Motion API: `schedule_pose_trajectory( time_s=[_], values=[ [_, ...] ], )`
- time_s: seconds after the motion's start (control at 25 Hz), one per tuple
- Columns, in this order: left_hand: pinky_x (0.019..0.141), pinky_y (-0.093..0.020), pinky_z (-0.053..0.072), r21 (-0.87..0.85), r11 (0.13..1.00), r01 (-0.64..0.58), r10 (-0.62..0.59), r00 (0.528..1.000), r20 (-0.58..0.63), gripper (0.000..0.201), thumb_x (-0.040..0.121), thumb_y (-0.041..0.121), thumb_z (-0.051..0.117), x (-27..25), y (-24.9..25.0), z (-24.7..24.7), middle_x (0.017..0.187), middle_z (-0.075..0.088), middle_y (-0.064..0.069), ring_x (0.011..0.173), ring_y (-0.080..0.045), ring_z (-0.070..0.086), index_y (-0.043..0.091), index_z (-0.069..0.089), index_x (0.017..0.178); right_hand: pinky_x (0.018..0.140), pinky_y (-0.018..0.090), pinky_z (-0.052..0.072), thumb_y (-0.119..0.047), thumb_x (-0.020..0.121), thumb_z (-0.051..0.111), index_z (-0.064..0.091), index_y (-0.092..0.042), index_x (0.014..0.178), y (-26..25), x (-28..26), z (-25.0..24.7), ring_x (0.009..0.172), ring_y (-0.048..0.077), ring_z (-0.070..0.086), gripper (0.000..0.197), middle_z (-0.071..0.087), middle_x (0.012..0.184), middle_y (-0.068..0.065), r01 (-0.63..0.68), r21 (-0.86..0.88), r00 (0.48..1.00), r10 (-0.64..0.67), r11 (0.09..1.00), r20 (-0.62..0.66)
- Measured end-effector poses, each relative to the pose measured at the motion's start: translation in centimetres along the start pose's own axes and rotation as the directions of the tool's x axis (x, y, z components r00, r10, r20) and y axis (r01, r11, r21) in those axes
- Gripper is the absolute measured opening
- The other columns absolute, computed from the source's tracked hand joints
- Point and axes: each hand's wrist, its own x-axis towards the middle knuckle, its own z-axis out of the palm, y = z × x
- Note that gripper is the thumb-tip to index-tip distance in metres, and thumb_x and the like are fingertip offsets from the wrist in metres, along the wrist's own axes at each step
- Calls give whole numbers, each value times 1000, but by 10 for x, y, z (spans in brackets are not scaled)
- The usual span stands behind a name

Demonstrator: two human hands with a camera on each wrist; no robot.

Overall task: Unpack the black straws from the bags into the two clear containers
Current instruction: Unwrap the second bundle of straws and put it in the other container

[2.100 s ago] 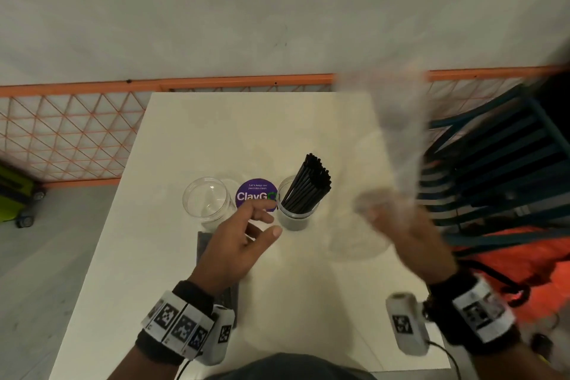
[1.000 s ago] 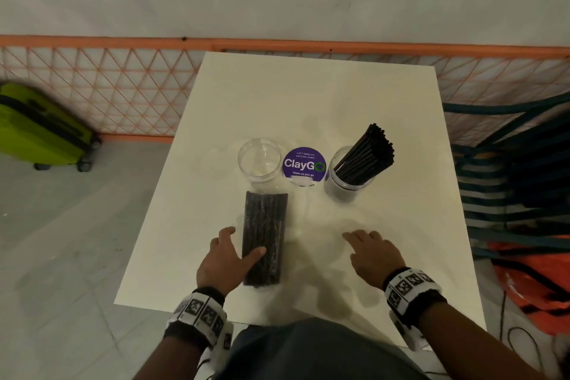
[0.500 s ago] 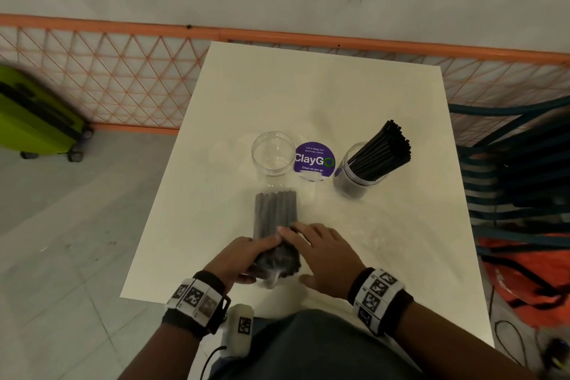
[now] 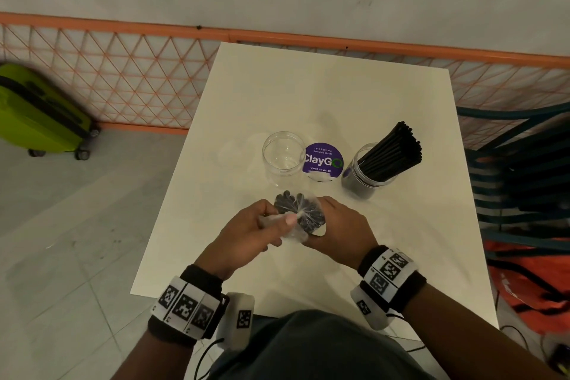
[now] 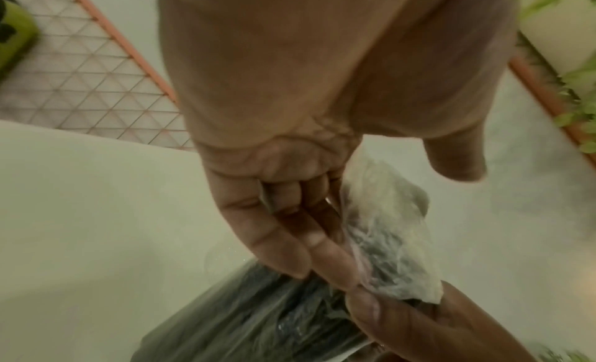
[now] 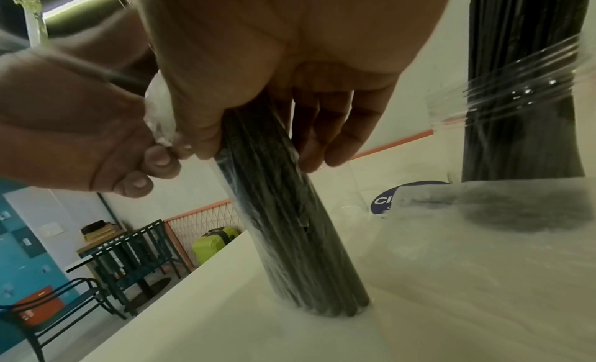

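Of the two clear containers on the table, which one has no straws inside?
The left container, left of the purple ClayGo sticker, holds nothing. The right container holds black straws that stand above its rim.

The left hand [image 4: 246, 233] and right hand [image 4: 337, 233] hid most of the bag [image 4: 300, 213] in the head view. The suitcase [image 4: 37, 114] was blurred and cut by the left edge. The sticker [image 6: 385, 201] showed only partly in the right wrist view.
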Motion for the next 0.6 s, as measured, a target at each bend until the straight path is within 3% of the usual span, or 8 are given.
schedule_pose_trajectory(
  time_s=[0.08,0.16,0.24,0.32,0.36,0.44,0.52,0.6],
  values=[
    [67,-31,51,46,995,-89,88,996,3,32,84,50,70,-1,-1,3,81,74,-6,75,-21,71,19,59,87,77,30,50,-72,71,58,47,-34,127,0,-2,-3,99,13,60,69,60,118,-10,-27,-14,1000,27,1000,11],
    [61,-30,48,31,982,-186,188,979,-83,21,89,35,69,-3,0,3,66,66,1,61,-12,62,24,58,75,75,29,50,-74,72,56,48,-34,125,0,-4,-7,95,11,60,68,60,116,-12,-47,-36,999,48,998,21],
    [59,-32,45,18,960,-279,277,943,-184,24,89,31,67,-4,4,-3,61,56,6,59,-11,53,25,55,69,72,26,48,-72,73,57,46,-35,127,0,-9,-12,88,6,57,67,60,117,-14,-61,13,996,60,998,66],
    [61,-27,43,14,937,-348,343,915,-215,20,90,30,64,-9,14,-9,65,55,7,63,-8,50,24,57,72,72,26,50,-66,76,61,39,-39,130,0,-15,-18,84,2,58,64,60,118,-18,-68,96,991,56,993,122],
    [61,-23,42,33,927,-374,373,908,-191,19,89,30,65,-13,22,-11,66,56,7,64,-7,50,23,58,73,74,28,53,-62,77,62,38,-42,129,0,-18,-21,84,1,59,60,60,116,-21,-56,109,994,45,992,101],
    [59,-19,41,106,902,-418,429,895,-122,20,87,31,67,-21,38,-13,67,58,7,64,-7,51,26,58,70,76,31,55,-51,81,65,45,-44,121,1,-24,-29,83,-1,60,45,60,111,-22,-21,135,996,32,991,-82],
    [57,-22,41,140,871,-470,485,868,-107,19,86,30,69,-26,51,-14,66,59,6,60,-10,50,29,59,70,74,33,56,-38,84,66,53,-40,114,1,-29,-41,82,3,62,33,60,106,-22,14,239,961,53,971,-273],
    [57,-31,42,132,853,-505,520,844,-130,16,88,28,70,-26,59,-17,68,62,-2,60,-21,52,28,61,74,73,34,57,-40,84,66,56,-36,112,-3,-37,-51,85,7,63,30,61,104,-20,90,382,953,32,920,-302]
  ],
)
